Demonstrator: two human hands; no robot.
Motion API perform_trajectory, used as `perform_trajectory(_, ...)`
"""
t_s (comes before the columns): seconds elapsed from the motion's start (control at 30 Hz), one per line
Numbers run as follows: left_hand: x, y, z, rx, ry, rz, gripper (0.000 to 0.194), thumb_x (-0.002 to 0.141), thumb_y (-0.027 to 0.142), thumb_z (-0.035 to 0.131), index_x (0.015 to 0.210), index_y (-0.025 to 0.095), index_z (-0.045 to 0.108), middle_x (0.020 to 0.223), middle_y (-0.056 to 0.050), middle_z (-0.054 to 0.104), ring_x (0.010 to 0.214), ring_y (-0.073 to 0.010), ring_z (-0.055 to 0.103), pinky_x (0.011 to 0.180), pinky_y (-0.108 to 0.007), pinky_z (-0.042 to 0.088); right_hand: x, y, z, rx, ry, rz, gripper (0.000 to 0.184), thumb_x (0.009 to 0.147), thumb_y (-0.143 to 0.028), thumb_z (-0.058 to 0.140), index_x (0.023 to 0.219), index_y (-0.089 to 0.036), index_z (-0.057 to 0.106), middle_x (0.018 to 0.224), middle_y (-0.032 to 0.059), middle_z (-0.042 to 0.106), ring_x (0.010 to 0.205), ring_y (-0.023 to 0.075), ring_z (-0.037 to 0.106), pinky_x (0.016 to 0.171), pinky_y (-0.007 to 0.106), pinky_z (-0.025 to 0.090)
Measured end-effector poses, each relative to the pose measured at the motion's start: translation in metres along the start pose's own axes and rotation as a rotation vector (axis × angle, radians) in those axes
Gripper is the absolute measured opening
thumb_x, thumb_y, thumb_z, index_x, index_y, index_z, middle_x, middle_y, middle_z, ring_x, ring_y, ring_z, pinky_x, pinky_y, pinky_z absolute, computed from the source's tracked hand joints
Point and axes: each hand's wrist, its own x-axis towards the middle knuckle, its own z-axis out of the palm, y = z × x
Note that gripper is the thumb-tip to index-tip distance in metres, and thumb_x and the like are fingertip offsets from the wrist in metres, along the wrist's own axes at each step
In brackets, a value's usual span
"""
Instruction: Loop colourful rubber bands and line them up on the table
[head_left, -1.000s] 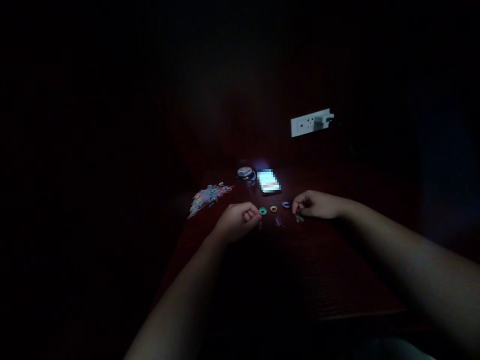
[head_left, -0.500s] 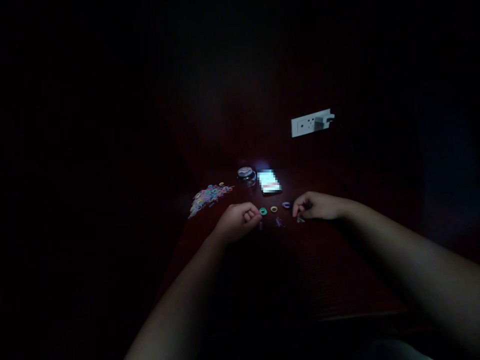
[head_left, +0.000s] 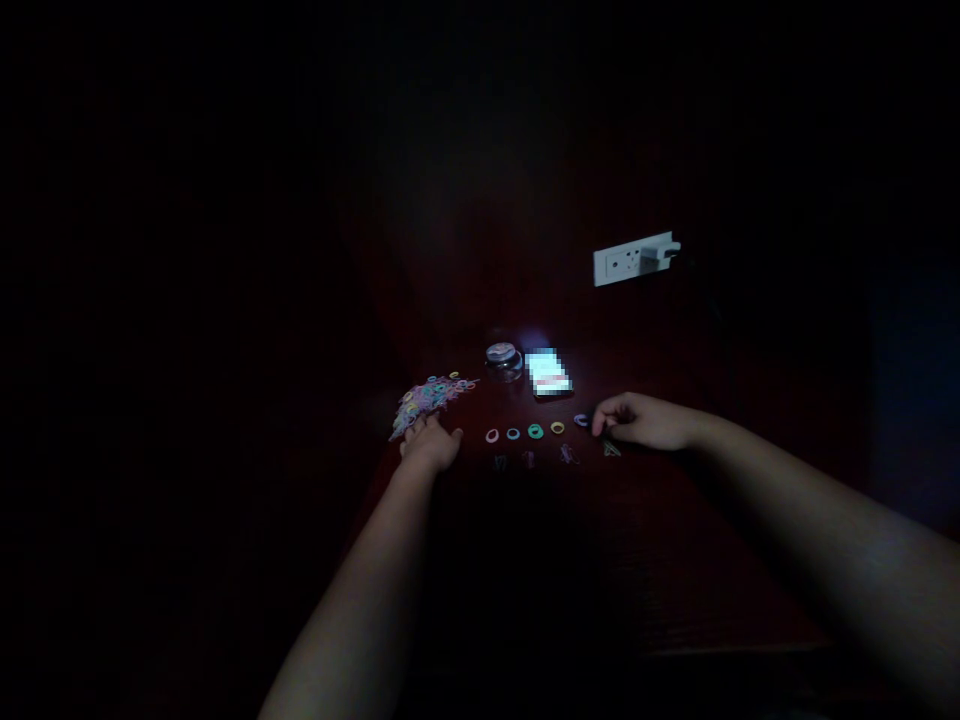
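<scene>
My left hand (head_left: pixel 431 441) is open, its fingers spread at the near edge of a heap of small coloured elastic bands (head_left: pixel 431 398). My right hand (head_left: pixel 636 420) rests at the right end of a row of coloured hair ties, fingers curled in a pinch; whatever they hold, if anything, is hidden. The row runs pink (head_left: pixel 492 436), light blue (head_left: pixel 513 434), green (head_left: pixel 535 431), yellow (head_left: pixel 557 427) and purple (head_left: pixel 581 420). In front of it lie small clumps of thin bands, including a purplish clump (head_left: pixel 569 455) and a pale one (head_left: pixel 611 449) just below my right hand.
A lit phone (head_left: pixel 548 373) lies behind the row, its screen blurred. Beside it stands a round clear jar (head_left: pixel 503 362) with a patterned lid. A power socket (head_left: pixel 634 260) with a plug is on the wall. The dark red tabletop (head_left: pixel 675 560) fades into shadow.
My left hand has moved left from beside the green tie to the heap and spread its fingers, uncovering the pink and light blue ties. My right hand stays by the purple one.
</scene>
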Motion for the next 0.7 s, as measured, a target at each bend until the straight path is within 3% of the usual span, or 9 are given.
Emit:
perform_trajectory(0.13, 0.003, -0.002, 0.007, 0.002, -0.079, -0.078, 0.075, 0.085, 0.059, 0.043, 0.144, 0.013, 0.041, 0.158, -0.020, 0.026, 0.143, -0.0433, 0.025, 0.109, -0.062, 0.029, 0.004, 0.007, 0.001, 0.033, 0.007, 0.014, 0.015, 0.067, -0.030, 0.056, 0.070, -0.017, 0.063, 0.059, -0.0034, 0.055, 0.053, 0.0111, 0.045, 0.054, 0.024, 0.034)
perform_trajectory(0.23, 0.004, -0.001, 0.011, -0.008, -0.073, -0.088, 0.080, 0.083, 0.065, 0.043, 0.145, 0.016, 0.040, 0.159, -0.019, 0.022, 0.144, -0.0439, 0.022, 0.109, -0.064, 0.028, 0.006, 0.010, 0.002, 0.054, 0.027, 0.016, 0.012, 0.067, -0.030, 0.055, 0.065, -0.018, 0.058, 0.056, -0.0042, 0.053, 0.052, 0.0104, 0.044, 0.052, 0.024, 0.033)
perform_trajectory(0.43, 0.010, -0.007, 0.015, -0.025, 0.004, -0.042, 0.078, 0.080, 0.070, 0.042, 0.143, 0.023, 0.044, 0.155, -0.017, 0.033, 0.140, -0.0429, 0.031, 0.107, -0.062, 0.031, 0.010, 0.014, 0.004, 0.053, 0.086, 0.014, 0.014, 0.067, -0.032, 0.054, 0.064, -0.018, 0.056, 0.056, -0.0044, 0.051, 0.051, 0.0098, 0.042, 0.051, 0.023, 0.032)
perform_trajectory(0.7, 0.008, -0.004, 0.010, -0.012, 0.086, 0.000, 0.067, 0.081, 0.062, 0.049, 0.129, 0.017, 0.058, 0.139, -0.022, 0.051, 0.130, -0.0422, 0.045, 0.101, -0.057, 0.040, 0.012, 0.020, 0.004, 0.064, 0.129, 0.015, 0.016, 0.068, -0.034, 0.054, 0.066, -0.018, 0.057, 0.055, -0.0051, 0.051, 0.051, 0.0099, 0.042, 0.051, 0.024, 0.032)
